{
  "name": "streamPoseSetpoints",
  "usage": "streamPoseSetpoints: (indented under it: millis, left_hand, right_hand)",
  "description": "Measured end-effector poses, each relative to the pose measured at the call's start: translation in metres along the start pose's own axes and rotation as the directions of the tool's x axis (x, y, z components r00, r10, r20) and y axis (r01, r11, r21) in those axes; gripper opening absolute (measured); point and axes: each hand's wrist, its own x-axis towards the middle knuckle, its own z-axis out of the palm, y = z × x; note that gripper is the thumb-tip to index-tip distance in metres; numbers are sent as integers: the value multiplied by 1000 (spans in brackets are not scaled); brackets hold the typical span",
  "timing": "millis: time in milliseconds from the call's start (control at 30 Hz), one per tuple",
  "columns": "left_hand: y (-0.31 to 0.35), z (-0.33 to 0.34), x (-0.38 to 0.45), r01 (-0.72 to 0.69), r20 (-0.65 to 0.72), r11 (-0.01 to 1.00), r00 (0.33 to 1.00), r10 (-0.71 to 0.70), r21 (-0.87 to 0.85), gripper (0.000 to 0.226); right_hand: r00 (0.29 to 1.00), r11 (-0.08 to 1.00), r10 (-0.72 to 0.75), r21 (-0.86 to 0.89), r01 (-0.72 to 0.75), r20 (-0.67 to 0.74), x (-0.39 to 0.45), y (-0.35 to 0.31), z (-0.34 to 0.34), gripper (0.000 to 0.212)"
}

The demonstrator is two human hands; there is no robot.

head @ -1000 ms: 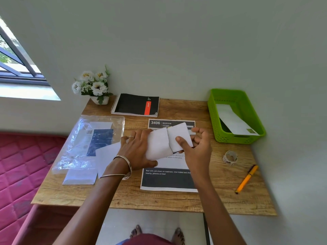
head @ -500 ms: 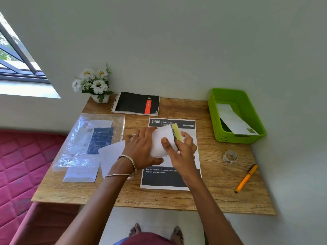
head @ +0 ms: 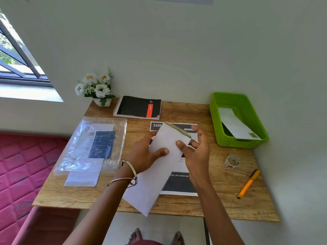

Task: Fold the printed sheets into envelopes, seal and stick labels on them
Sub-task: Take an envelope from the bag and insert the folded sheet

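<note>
I hold a long white envelope (head: 155,174) lifted above the wooden table (head: 221,206), tilted from lower left to upper right. Its far end shows a yellowish adhesive strip (head: 178,129). My left hand (head: 143,154) grips its left edge, thumb across the front. My right hand (head: 196,152) holds the right edge with the thumb on the paper, the other fingers spread behind. Beneath lies a printed sheet (head: 177,184) headed 3406. A roll of labels (head: 232,161) sits to the right.
A green basket (head: 228,137) with a white envelope (head: 235,124) stands at the back right. An orange pen (head: 248,183) lies near the right edge. A plastic sleeve of envelopes (head: 92,145), a black notebook (head: 138,106) and a flower pot (head: 98,89) are at the left and back.
The envelope was pressed on the printed sheet while my right hand folded its flap. It is now lifted off the table and stretched out long between both hands.
</note>
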Motion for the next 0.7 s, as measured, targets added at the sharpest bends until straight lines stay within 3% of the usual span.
streamPoseSetpoints:
  millis: [67, 167, 300, 433, 567, 700]
  left_hand:
    - [3, -2, 2, 26, -47, 992, 998, -32, -120, 46]
    - [11, -5, 1, 46, -24, 938, 998, -58, -342, 27]
    - [20, -6, 0, 10, -61, 804, 996, -58, -595, 31]
    - [20, -3, 1, -40, -143, 840, 989, -45, -541, 26]
    - [22, 0, 1, 30, -180, 851, 973, -145, -525, 23]
    - [23, -1, 2, 24, -211, 849, 965, -158, -527, 15]
  right_hand:
    - [999, 998, 10, 66, -8, -31, 1, -1, 0, 57]
    - [1000, 1000, -1, 14, 1, 22, 4, -2, 0, 37]
    - [991, 999, -21, 39, 16, 132, 5, -6, -3, 22]
    - [981, 999, 33, 6, -34, 190, 7, -8, -5, 14]
    - [979, 999, 48, 5, -50, 196, 8, -9, -5, 13]
    - [982, 978, 140, 137, -157, 125, 7, -13, 0, 28]
